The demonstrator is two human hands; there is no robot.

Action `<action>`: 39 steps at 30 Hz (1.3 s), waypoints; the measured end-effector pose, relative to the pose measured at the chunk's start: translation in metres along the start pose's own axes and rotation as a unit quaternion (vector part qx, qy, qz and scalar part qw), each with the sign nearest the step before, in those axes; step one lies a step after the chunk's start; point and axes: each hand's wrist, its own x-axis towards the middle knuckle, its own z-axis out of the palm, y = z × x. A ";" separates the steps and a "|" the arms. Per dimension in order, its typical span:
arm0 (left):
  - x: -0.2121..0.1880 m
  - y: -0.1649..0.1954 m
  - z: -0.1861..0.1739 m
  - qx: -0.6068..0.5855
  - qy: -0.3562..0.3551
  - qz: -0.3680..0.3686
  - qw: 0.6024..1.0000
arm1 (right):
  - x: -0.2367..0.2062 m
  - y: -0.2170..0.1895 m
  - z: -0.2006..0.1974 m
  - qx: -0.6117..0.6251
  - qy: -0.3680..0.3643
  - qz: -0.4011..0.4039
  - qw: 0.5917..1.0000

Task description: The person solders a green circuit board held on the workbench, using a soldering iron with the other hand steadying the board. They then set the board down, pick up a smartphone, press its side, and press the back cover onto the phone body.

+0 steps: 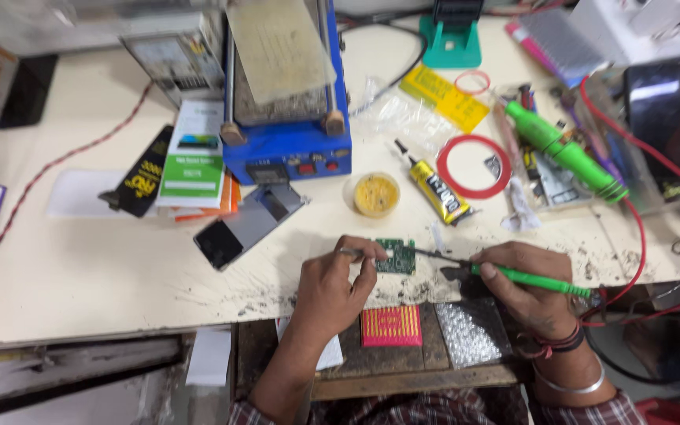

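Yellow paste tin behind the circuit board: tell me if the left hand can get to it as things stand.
Probably yes. The yellow paste tin sits just beyond the left hand, with bare table between, but the hand already pinches tweezers at the circuit board.

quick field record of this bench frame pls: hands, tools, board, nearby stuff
left hand: pinches tweezers, tips at the board
right hand: grips green-handled soldering iron, tip toward the board
board: small green circuit board, flat on the bench edge between the hands
nearby: yellow paste tin, glue tube, red tape ring, phone screen, blue heating station
bench: cream top, sooty near the edge
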 end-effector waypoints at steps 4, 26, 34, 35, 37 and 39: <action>-0.001 0.016 -0.004 -0.001 0.003 -0.006 1.000 | -0.002 -0.008 -0.008 -0.023 0.006 -0.011 1.000; -0.011 0.045 -0.012 -0.019 -0.023 -0.062 0.998 | -0.018 -0.022 -0.026 0.006 0.010 0.005 1.000; -0.008 0.053 -0.015 -0.024 -0.037 -0.099 0.994 | -0.013 -0.028 -0.027 -0.003 -0.004 -0.027 1.000; -0.008 0.053 -0.014 -0.025 -0.036 -0.104 0.994 | -0.012 -0.028 -0.028 -0.005 -0.001 -0.030 1.000; -0.008 0.053 -0.012 -0.023 -0.021 -0.096 0.995 | -0.011 -0.027 -0.030 0.004 -0.004 -0.044 0.999; -0.007 0.052 -0.005 -0.023 -0.001 -0.073 0.997 | -0.012 -0.025 -0.035 0.018 -0.010 -0.055 0.998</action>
